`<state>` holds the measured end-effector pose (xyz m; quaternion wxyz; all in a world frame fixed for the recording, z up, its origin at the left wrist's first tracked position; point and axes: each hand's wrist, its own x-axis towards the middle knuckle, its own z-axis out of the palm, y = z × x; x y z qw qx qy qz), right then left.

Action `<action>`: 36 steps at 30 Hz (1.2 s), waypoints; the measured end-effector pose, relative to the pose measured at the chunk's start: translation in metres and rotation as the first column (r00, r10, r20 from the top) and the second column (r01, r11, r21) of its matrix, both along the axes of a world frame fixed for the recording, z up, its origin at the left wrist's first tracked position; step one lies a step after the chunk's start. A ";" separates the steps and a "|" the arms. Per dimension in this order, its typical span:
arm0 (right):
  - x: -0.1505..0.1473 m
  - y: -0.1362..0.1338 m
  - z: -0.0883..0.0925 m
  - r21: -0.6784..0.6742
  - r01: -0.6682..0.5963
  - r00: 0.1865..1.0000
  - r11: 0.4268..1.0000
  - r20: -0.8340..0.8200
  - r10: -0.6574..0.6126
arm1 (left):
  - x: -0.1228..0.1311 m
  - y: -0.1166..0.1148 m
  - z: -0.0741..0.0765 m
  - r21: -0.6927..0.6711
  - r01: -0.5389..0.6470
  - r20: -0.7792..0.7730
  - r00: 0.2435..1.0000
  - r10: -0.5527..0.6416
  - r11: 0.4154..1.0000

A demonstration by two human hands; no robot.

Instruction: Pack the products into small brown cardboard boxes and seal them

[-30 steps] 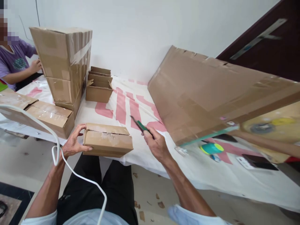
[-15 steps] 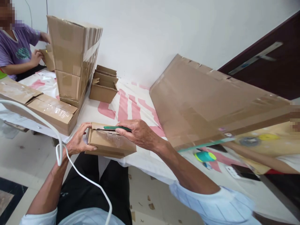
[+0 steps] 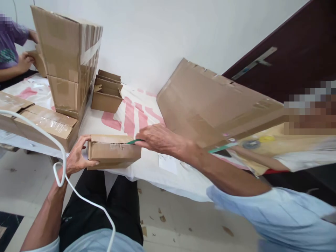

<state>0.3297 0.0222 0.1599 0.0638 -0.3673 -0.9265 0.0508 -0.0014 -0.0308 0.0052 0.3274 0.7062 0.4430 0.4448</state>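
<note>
A small cardboard box (image 3: 112, 154) lies near the table's front edge, its long side towards me. My left hand (image 3: 78, 155) clasps its left end, thumb on the near side and fingers by the top edge. In my right hand (image 3: 154, 140) is a slim green utility knife (image 3: 132, 141), lying along the top seam near the box's right end. My fingers cover most of the knife, and its blade cannot be made out. Clear tape shows in places along the seam.
Tall stacked cartons (image 3: 65, 63) and long taped boxes (image 3: 49, 122) stand left. Small open boxes (image 3: 107, 99) sit behind. A large cardboard sheet (image 3: 199, 101) leans at right. A white cable (image 3: 86, 203) crosses my left forearm. People sit at both sides.
My right hand has drawn the utility knife rightward along the box's seam, from near the left end to the right end. My left hand keeps its hold. The view has shifted right.
</note>
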 end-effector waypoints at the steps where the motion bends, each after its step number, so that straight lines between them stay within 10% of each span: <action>1: 0.016 -0.002 0.004 -0.030 0.013 1.000 0.999 -0.006 -0.013 | -0.002 0.001 0.000 0.005 -0.002 -0.006 1.000 0.002 1.000; 6: 0.079 -0.022 -0.014 -0.068 0.243 0.927 0.968 -0.276 -0.252 | -0.007 0.005 0.003 0.014 0.072 -0.063 0.996 -0.071 0.997; 12: 0.090 -0.033 -0.165 -0.121 0.596 0.708 0.794 -0.387 -0.591 | -0.008 0.009 0.010 -0.008 0.086 -0.117 0.989 -0.087 0.996; 15: 0.080 -0.030 -0.197 -0.145 0.585 0.668 0.798 -0.471 -0.576 | -0.009 0.009 0.014 -0.030 0.080 -0.128 0.988 -0.083 0.996; 21: 0.031 -0.027 -0.119 0.120 0.235 0.809 0.965 -0.575 -0.125 | -0.009 0.007 0.020 -0.064 0.080 -0.180 0.979 -0.091 0.995; 25: 0.005 -0.052 -0.079 0.273 0.013 0.892 0.962 -0.438 0.112 | -0.007 0.005 0.020 -0.056 0.072 -0.190 0.978 -0.082 0.996; 31: 0.002 -0.092 -0.095 0.335 -0.104 0.892 0.936 -0.384 0.237 | 0.002 0.004 0.017 -0.006 0.070 -0.177 0.982 -0.070 0.997; 36: -0.019 -0.069 -0.099 0.283 -0.076 0.945 0.956 -0.286 0.160 | 0.005 0.004 0.013 0.002 0.071 -0.195 0.978 -0.070 0.997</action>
